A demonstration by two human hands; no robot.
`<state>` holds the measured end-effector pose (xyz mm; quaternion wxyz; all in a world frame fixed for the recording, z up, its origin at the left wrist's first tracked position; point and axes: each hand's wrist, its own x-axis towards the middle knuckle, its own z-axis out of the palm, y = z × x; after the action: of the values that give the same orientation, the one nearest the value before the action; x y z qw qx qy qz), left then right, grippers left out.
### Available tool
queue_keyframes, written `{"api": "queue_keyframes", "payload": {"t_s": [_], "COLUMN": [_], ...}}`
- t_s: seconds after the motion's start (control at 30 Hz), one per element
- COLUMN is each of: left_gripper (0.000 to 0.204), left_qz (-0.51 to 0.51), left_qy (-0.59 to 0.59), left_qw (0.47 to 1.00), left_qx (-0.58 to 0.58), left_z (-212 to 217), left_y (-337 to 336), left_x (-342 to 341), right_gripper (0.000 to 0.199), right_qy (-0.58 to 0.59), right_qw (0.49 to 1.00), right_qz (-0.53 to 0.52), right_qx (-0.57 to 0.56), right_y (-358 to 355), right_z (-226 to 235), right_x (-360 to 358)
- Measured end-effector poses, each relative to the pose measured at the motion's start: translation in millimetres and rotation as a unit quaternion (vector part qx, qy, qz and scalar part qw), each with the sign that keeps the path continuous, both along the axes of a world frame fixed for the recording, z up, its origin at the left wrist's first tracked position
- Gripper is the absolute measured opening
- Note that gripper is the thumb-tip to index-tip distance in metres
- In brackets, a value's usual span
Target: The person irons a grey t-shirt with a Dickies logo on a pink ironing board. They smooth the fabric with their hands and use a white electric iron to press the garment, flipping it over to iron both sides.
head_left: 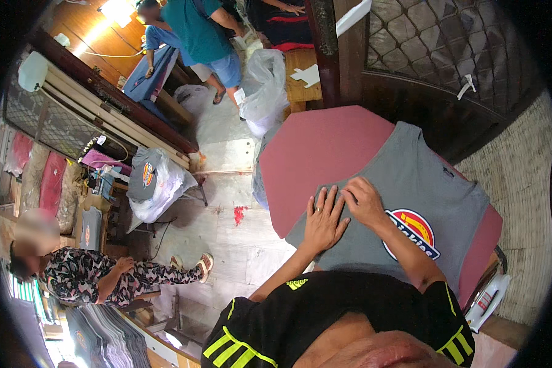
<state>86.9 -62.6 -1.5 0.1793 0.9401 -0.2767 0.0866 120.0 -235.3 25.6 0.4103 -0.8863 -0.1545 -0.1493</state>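
A grey T-shirt (pixel 405 178) lies spread over a padded board with a dull red cover (pixel 319 138). On its front is a round red and yellow print (pixel 411 227) with a blue-edged band. My left hand (pixel 326 222) rests flat on the cloth near the shirt's left edge, fingers stretched and a ring on one. Beside it, my right hand (pixel 363 201) has its fingers bent and drawn together in a pinch against the fabric, close to the left fingertips. Whatever lies between those fingertips is hidden.
A white iron (pixel 487 302) stands by the board's right end. Left of me sits a person in patterned clothes (pixel 98 276), near stacked grey shirts (pixel 104 337). A plastic-covered stool (pixel 156 184) bears another grey shirt. Beyond the doorway, a person in teal (pixel 193 34) stands by a plastic bag (pixel 265 86).
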Motion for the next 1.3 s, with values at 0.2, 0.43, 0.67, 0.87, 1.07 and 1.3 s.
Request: {"api": "queue_keyframes", "payload": {"t_s": [0.2, 0.43, 0.67, 0.87, 1.07, 1.3], "left_gripper": [0.066, 0.068, 0.065, 0.060, 0.059, 0.062], "left_qz": [-0.007, -0.124, -0.129, -0.254, -0.253, -0.219], "left_qy": [0.022, 0.022, 0.000, -0.028, -0.126, -0.137], "left_qw": [1.000, 0.991, 0.992, 0.965, 0.959, 0.966], "left_qx": [0.010, -0.038, -0.011, -0.055, -0.025, 0.009], "left_z": [9.9, 10.3, 19.7, 6.1, 1.8, -6.5], "left_y": [-4.3, -18.5, -48.5, -123.0, -192.1, -215.6], "left_x": [0.6, 8.1, 18.0, 50.3, 120.6, 161.6], "right_gripper": [0.044, 0.039, 0.027, 0.033, 0.042, 0.034], "right_qy": [0.033, 0.071, 0.001, -0.020, -0.039, 0.031], "right_qw": [0.957, 0.970, 0.959, 0.931, 0.889, 0.895], "right_qz": [-0.145, -0.079, -0.184, -0.272, -0.327, -0.277], "right_qx": [-0.250, -0.219, -0.217, -0.244, -0.316, -0.348], "right_y": [-12.0, -25.6, -127.5, -171.2, -211.9, -250.8], "right_z": [-13.4, 0.6, 5.9, -9.2, -23.5, -5.3], "right_x": [-46.2, -46.7, -61.2, -78.9, -51.4, -112.3]}}
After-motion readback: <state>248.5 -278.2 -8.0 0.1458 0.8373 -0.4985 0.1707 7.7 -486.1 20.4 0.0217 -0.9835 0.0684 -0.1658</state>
